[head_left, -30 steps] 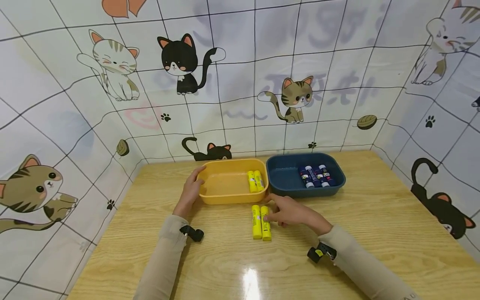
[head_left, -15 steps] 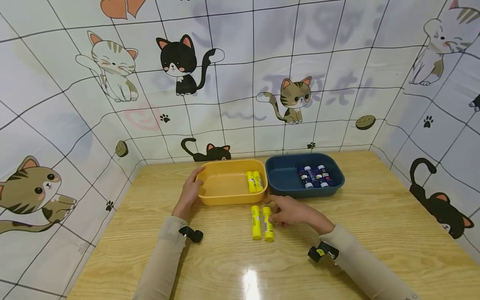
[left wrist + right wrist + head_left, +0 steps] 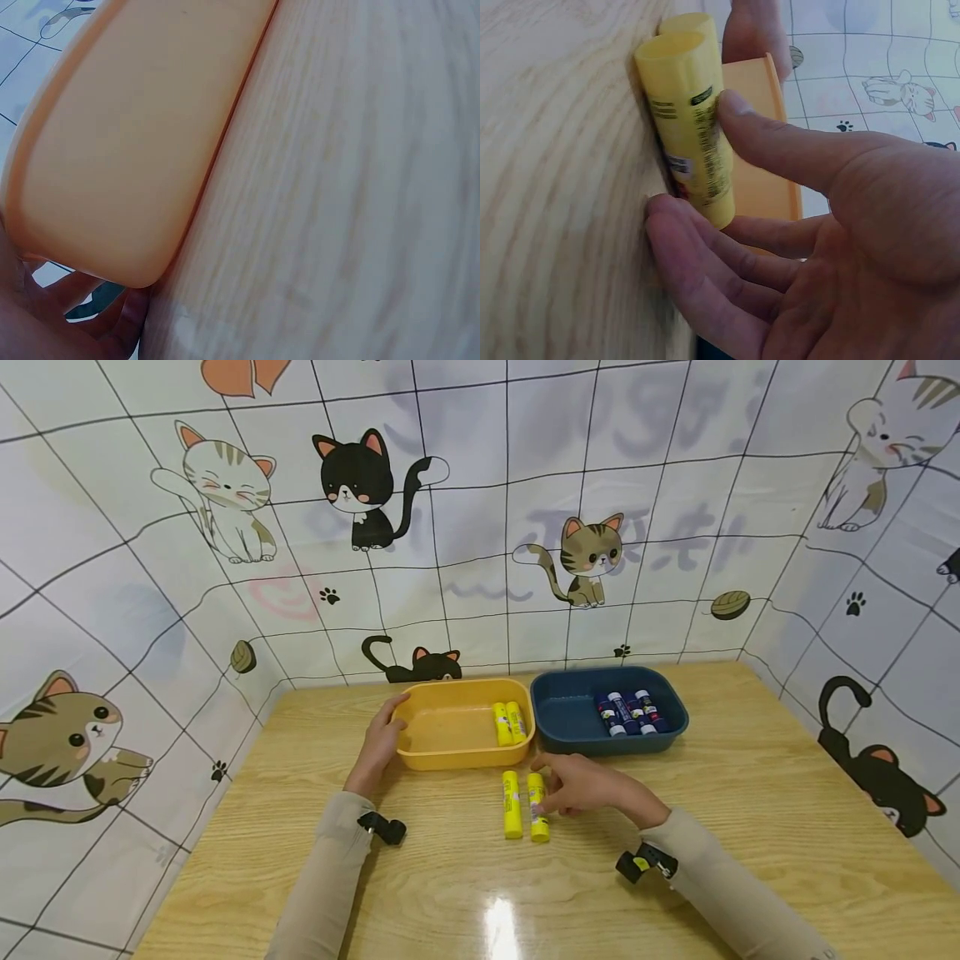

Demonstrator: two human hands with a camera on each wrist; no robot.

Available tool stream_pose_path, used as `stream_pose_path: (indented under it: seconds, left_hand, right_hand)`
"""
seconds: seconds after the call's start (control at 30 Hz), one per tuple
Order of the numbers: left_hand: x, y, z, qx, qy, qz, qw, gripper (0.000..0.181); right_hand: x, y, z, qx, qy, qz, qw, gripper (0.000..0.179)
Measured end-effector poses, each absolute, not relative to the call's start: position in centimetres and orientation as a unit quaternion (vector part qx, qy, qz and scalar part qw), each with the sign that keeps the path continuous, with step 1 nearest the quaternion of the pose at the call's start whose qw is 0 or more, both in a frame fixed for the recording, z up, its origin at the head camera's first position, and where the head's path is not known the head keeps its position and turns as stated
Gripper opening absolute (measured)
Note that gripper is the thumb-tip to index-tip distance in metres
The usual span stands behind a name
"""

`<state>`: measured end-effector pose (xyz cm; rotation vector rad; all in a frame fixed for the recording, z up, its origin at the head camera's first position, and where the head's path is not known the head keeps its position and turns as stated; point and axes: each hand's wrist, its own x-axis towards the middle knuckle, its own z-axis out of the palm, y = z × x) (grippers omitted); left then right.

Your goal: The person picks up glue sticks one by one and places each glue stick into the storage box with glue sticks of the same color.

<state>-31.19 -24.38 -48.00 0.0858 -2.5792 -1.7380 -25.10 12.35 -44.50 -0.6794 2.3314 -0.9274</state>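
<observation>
Two yellow glue sticks lie side by side on the table in the head view, a left one (image 3: 512,805) and a right one (image 3: 537,827), slightly apart. My right hand (image 3: 588,787) is at the right one. Its thumb touches the stick's side in the right wrist view, and its other fingers curve loosely near the stick's far end (image 3: 686,127). With my left hand (image 3: 378,743) I grip the left end of a yellow plastic bin (image 3: 465,758). Two more yellow glue sticks (image 3: 509,724) lie inside the bin, at its right end.
A dark blue bin (image 3: 573,743) stands right beside the yellow one. Several navy glue sticks (image 3: 632,714) with white ends lie in its right half. Cat-printed sheeting (image 3: 480,610) rises behind the wooden table (image 3: 442,877).
The right-hand yellow glue stick has shifted slightly right and turned, widening the gap to the left one. My right thumb moved with it. My left hand stays on the yellow bin.
</observation>
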Motion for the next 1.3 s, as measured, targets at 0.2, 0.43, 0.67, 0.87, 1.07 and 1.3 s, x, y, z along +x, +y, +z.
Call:
stream_pose_path:
  seconds: [0.2, 0.43, 0.67, 0.87, 1.07, 1.3]
  left_hand:
    - [-31.13, -24.36, -47.87, 0.024, -0.828, -0.56, 0.012, 0.058]
    - [-31.23, -24.33, -47.94, 0.018, -0.826, -0.563, 0.014, 0.058]
    - [-31.35, -24.3, -47.99, 0.014, -0.824, -0.566, 0.015, 0.059]
    - [-31.34, -24.24, -48.09, 0.018, -0.825, -0.564, 0.011, 0.059]
    - [-31.12, -24.14, -48.05, 0.023, -0.822, -0.57, 0.005, 0.057]
    - [-30.96, -24.42, -47.91, 0.028, -0.823, -0.567, -0.002, 0.058]
  right_hand:
    - [-24.79, 12.54, -43.69, -0.241, 0.866, -0.334, 0.285, 0.07]
    - [-24.58, 12.35, -44.14, -0.224, 0.871, -0.324, 0.292, 0.082]
    - [-24.4, 12.47, -44.02, -0.227, 0.874, -0.323, 0.285, 0.084]
    - [-24.5, 12.62, -43.97, -0.217, 0.872, -0.327, 0.294, 0.083]
    - [-24.63, 12.61, -44.04, -0.226, 0.874, -0.319, 0.287, 0.08]
    - [-24.59, 12.5, -44.03, -0.266, 0.865, -0.334, 0.264, 0.078]
